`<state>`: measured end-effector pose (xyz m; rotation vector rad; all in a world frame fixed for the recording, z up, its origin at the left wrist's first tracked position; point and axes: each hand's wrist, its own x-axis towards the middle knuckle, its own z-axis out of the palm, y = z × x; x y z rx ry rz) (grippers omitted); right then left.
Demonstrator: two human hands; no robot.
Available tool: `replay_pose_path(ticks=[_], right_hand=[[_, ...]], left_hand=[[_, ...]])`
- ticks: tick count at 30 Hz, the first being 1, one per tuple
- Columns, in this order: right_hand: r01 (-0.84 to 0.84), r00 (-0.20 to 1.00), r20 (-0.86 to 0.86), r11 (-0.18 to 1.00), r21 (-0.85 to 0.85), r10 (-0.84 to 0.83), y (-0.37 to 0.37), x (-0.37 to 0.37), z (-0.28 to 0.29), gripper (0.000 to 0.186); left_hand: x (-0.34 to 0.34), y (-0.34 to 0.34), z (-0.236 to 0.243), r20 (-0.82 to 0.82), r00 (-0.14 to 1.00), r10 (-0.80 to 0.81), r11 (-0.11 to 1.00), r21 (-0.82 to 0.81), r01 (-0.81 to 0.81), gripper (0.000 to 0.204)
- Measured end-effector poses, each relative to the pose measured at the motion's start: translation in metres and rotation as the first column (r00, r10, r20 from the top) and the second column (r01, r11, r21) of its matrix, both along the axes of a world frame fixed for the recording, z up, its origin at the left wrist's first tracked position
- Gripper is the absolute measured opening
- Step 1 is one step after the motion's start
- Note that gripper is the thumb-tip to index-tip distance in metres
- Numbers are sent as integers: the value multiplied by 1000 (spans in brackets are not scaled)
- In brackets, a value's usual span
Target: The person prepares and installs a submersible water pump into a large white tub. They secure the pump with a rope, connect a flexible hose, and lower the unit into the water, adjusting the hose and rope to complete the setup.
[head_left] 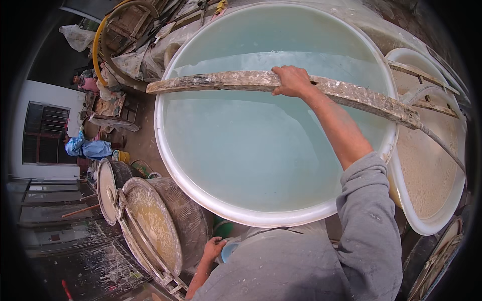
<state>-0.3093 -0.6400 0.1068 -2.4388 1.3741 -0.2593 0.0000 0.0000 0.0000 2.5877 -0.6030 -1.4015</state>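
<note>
Steadying the wooden plank (216, 81) well would seem to call for a grip across both long edges near its middle, with even pressure so that it neither rolls nor skids on the rim of the round white tub (271, 218). The plank spans the tub's far half, its ends reaching past the rim on either side; whether it bears fully on the rim cannot be told. Leaning hard over the pale blue-green liquid (251, 155) inside the tub could cost balance.

The right hand (292, 81) is closed over the plank above the tub, thumb on the near edge, fingers over the far one. The left hand (215, 249), below the tub's near-left rim, is curled beside a light-blue container (228, 251); I cannot tell whether it grips anything.
</note>
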Motion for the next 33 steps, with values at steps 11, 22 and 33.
replay_pose_path(ticks=[11, 22, 33], right_hand=[[-13, 997, 72, 1000, -22, 14, 4, 0, -2, 69], [6, 1000, 7, 997, -76, -5, 2, 1, -14, 74], [-6, 1000, -29, 975, -223, -1, 24, -2, -7, 62]], left_hand=[[-69, 85, 14, 84, 996, -7, 992, 127, -4, 51], [-68, 27, 9, -85, 986, 144, 989, -26, -146, 50], [-59, 58, -5, -123, 971, 206, 973, -80, -217, 48]])
